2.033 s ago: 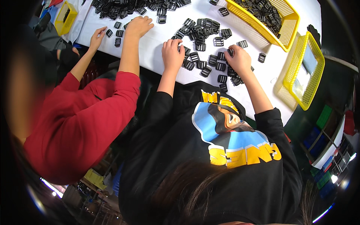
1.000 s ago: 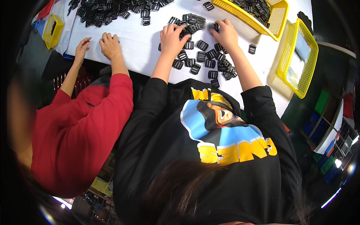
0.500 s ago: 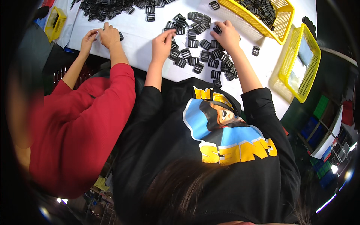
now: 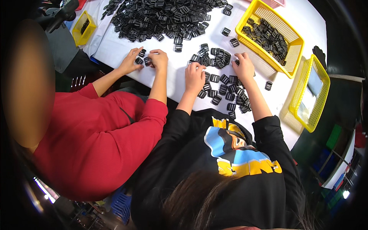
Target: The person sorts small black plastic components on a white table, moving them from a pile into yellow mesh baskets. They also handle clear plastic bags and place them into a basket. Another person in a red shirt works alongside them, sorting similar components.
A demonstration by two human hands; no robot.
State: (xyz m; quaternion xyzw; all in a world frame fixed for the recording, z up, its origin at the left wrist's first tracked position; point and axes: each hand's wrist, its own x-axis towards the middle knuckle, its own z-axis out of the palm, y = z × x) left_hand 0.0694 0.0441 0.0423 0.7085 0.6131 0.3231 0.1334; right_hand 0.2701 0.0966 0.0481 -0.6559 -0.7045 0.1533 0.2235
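Note:
Black plastic strap buckles (image 4: 223, 89) lie in a loose cluster on the white-covered table between and around my hands. My right hand (image 4: 244, 68) is closed at the cluster's right side, pinching a black buckle (image 4: 237, 62) that shows partly at the fingertips. At the left side of the cluster is my left hand (image 4: 195, 78), its fingers bent down and closed beside several buckles. Its thumb and whatever lies under the fingertips are hidden. A single buckle (image 4: 268, 85) lies apart, to the right of my right forearm.
A large heap of buckles (image 4: 161, 19) covers the far table. A yellow basket (image 4: 264, 51) at far right holds more buckles; a shallower yellow basket (image 4: 320, 111) beside it holds flat items. On my left, a co-worker in red has both hands (image 4: 158, 60) by several buckles.
The view has shifted, showing more of the far table. My left hand has moved right, closer to my right hand, which still pinches a buckle. The co-worker's hands have separated.

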